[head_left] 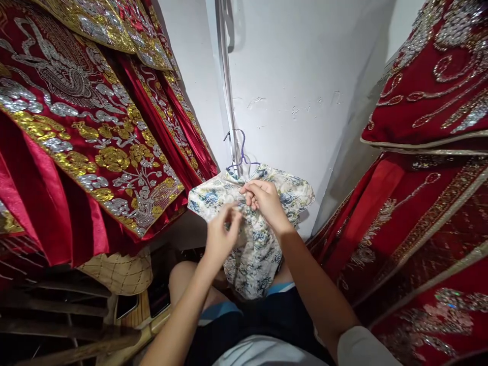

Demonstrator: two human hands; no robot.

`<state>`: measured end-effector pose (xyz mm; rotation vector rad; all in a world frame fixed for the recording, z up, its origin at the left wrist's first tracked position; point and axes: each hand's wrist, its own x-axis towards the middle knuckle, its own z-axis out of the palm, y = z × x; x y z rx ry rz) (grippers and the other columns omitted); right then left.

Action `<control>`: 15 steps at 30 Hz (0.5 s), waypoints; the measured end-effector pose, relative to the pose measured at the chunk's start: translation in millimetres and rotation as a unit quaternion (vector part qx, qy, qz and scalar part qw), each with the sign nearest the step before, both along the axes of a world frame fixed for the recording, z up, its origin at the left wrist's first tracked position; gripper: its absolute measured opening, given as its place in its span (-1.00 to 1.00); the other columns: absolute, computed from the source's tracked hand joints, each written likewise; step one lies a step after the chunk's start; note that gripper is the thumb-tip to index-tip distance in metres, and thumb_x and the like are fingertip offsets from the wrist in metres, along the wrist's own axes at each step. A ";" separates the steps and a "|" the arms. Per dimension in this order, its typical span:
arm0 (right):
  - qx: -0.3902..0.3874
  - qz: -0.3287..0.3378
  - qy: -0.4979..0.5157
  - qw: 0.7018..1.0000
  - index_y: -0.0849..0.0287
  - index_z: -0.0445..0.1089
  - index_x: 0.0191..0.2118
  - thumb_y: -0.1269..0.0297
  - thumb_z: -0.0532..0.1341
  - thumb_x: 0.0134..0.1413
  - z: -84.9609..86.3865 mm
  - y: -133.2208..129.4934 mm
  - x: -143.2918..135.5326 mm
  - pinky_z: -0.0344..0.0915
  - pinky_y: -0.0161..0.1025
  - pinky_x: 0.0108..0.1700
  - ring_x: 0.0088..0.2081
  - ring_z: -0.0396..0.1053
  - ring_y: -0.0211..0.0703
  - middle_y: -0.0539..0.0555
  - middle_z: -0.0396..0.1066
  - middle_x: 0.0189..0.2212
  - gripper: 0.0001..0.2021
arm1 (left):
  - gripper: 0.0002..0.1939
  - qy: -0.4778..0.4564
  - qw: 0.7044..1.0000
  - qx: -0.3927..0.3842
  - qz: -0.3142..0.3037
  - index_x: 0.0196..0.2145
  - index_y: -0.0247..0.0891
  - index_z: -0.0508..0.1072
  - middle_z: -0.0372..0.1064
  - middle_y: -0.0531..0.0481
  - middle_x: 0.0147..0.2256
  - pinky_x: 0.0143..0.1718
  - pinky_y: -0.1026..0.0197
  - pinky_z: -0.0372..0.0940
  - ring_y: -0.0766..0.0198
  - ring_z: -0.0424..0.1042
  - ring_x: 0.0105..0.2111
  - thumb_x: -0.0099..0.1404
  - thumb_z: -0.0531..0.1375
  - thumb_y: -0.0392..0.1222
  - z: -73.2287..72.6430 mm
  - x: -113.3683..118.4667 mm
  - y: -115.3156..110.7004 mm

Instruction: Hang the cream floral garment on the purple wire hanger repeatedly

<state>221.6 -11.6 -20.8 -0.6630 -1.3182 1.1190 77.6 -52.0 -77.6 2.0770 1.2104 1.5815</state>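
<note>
A short-sleeved floral dress [251, 254], white with blue and yellow flowers, hangs in front of me on a purple wire hanger [242, 152]. My right hand [264, 199] is closed in a pinch at the dress's front, just below the collar, thumb against forefinger. Lower and to the left, my left hand [223, 231] is held before the chest of the dress. Its fingers are curved and smeared by motion, with a gap between them and the thumb, and I see nothing in it. The dress's lower end hangs between my knees.
Red robes with gold and silver embroidery [114, 157] hang close on the left. More beaded red garments [430, 203] crowd the right side. A metal pole [226, 76] runs up the white wall [297, 66]. At lower left are a slatted wooden chair [57, 310] and a phone [126, 305].
</note>
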 end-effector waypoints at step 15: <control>-0.045 -0.037 -0.060 0.997 0.16 0.37 -0.64 0.28 0.11 -0.04 -89.2 -4.7 -6.6 -0.12 -0.31 -0.56 -0.66 0.00 -0.33 -0.11 0.09 -0.76 -0.76 | -0.91 -0.241 0.949 0.072 0.192 -0.32 -0.30 0.46 0.36 0.06 -0.35 -0.12 0.24 0.23 0.34 0.33 -0.29 0.37 0.18 -0.30 64.1 -68.8 69.1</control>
